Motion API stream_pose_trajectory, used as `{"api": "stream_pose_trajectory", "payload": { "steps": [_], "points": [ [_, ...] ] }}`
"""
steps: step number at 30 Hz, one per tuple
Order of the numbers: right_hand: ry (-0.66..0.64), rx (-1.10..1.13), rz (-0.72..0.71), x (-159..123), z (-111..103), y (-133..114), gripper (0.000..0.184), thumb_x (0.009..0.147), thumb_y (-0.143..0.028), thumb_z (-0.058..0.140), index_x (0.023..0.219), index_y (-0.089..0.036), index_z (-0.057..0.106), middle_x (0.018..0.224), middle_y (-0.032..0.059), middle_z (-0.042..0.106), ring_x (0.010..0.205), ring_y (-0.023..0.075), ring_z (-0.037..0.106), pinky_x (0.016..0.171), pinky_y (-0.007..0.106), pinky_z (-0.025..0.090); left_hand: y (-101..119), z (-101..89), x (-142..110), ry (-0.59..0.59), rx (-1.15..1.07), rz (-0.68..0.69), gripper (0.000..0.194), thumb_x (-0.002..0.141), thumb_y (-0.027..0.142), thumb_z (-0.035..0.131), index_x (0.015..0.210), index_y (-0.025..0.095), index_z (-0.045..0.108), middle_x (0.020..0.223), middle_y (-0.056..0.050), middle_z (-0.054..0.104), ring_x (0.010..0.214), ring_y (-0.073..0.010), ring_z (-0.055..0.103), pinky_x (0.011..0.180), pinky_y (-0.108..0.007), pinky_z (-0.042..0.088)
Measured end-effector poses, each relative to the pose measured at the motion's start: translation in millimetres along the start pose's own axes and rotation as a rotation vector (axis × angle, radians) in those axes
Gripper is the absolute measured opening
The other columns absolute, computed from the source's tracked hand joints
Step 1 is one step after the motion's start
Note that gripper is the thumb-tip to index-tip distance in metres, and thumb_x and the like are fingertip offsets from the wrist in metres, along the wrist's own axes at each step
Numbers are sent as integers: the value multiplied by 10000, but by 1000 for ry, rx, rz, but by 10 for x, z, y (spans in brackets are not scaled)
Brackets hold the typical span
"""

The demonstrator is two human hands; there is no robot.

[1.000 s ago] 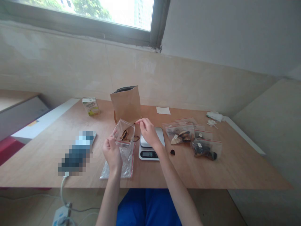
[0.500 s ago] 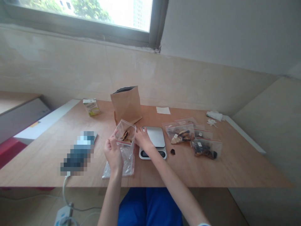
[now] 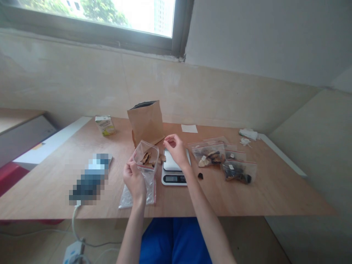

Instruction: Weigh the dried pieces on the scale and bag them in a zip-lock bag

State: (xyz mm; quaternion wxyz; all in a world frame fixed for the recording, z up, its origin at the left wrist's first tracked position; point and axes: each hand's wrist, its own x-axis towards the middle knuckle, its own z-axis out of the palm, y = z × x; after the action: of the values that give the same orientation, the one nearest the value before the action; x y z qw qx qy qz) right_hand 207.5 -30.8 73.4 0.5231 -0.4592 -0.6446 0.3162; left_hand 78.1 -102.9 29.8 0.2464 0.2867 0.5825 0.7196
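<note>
My left hand (image 3: 134, 178) pinches the edge of a clear zip bag (image 3: 140, 150), whose mouth gapes upward with several dried brown pieces (image 3: 147, 158) inside. Over a kitchen scale (image 3: 172, 161) with a silver plate is my right hand (image 3: 176, 148), thumb and fingertips pressed together; whatever they hold, if anything, I cannot make out. A small brown piece (image 3: 162, 158) shows between the bag and the scale plate, below those fingertips. More flat clear bags (image 3: 137, 192) lie on the table beneath the left hand.
Behind the bag stands an open brown paper pouch (image 3: 145, 123). Filled, labelled zip bags (image 3: 210, 157) lie right of the scale, near a dark fragment (image 3: 200, 176). A small carton (image 3: 105, 125), a white paper (image 3: 189, 128), crumpled tissue (image 3: 245, 142) and a blurred-out device (image 3: 90, 179) are also on the table (image 3: 280, 190).
My right hand has moved from the bag's right rim up and to the right, over the scale. The bag's mouth looks wider, and a brown piece now shows beside the plate.
</note>
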Motion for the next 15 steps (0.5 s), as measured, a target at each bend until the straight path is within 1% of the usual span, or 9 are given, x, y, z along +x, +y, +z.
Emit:
{"api": "stream_pose_trajectory", "payload": {
  "steps": [1, 3, 5, 7, 8, 10, 12, 15],
  "points": [
    [-66, -71, -22, -20, 1, 15, 94, 809, -239, 532, 877, -178, 554, 816, 4, 620, 759, 133, 597, 734, 270, 465, -5, -4, 11, 26, 4, -1, 333, 837, 375, 408, 973, 138, 600, 992, -97, 658, 995, -205, 593, 855, -341, 468],
    [-217, -260, -77, -77, 25, 77, 167, 812, -213, 541, 970, -176, 580, 968, 43, 641, 915, 155, 588, 846, 306, 437, -13, -25, 35, 56, 11, 0, 345, 834, 377, 406, 981, 132, 600, 994, -102, 657, 995, -208, 591, 853, -345, 467],
    [-382, -510, -136, -140, 80, 157, 249, 829, -205, 543, 1075, -178, 574, 1118, 72, 619, 1059, 174, 542, 928, 328, 387, -21, -55, 52, 63, 5, -1, 355, 833, 379, 403, 992, 130, 600, 998, -105, 656, 1000, -210, 590, 857, -348, 464],
    [-516, -732, -160, -192, 169, 225, 280, 842, -198, 540, 1119, -170, 570, 1171, 89, 607, 1118, 194, 513, 955, 341, 358, -29, -82, 56, 70, -3, -1, 368, 837, 385, 388, 997, 131, 600, 993, -108, 656, 1008, -211, 588, 861, -350, 461],
    [-553, -809, -158, -209, 222, 250, 282, 841, -189, 542, 1119, -157, 572, 1168, 102, 610, 1121, 210, 512, 959, 355, 350, -34, -94, 54, 74, -4, 1, 373, 840, 387, 380, 998, 132, 600, 986, -109, 657, 1013, -213, 587, 862, -351, 461],
    [-565, -887, -141, -222, 334, 277, 267, 829, -162, 547, 1090, -123, 586, 1130, 142, 623, 1117, 248, 512, 968, 398, 327, -47, -111, 50, 74, -1, 2, 376, 840, 391, 374, 996, 134, 601, 971, -109, 660, 1013, -216, 586, 856, -353, 464],
    [-539, -920, -125, -207, 429, 280, 232, 829, -124, 524, 1047, -102, 600, 1086, 174, 634, 1099, 267, 520, 977, 430, 300, -64, -121, 51, 68, 3, 1, 372, 837, 392, 382, 985, 134, 604, 961, -109, 662, 992, -217, 592, 840, -353, 471],
    [-496, -939, -117, -159, 480, 256, 199, 850, -86, 465, 966, -117, 624, 1033, 166, 657, 1066, 250, 537, 976, 422, 287, -91, -127, 59, 51, 1, 6, 376, 836, 397, 386, 989, 130, 602, 973, -113, 660, 968, -214, 599, 817, -349, 479]
  ]
}}
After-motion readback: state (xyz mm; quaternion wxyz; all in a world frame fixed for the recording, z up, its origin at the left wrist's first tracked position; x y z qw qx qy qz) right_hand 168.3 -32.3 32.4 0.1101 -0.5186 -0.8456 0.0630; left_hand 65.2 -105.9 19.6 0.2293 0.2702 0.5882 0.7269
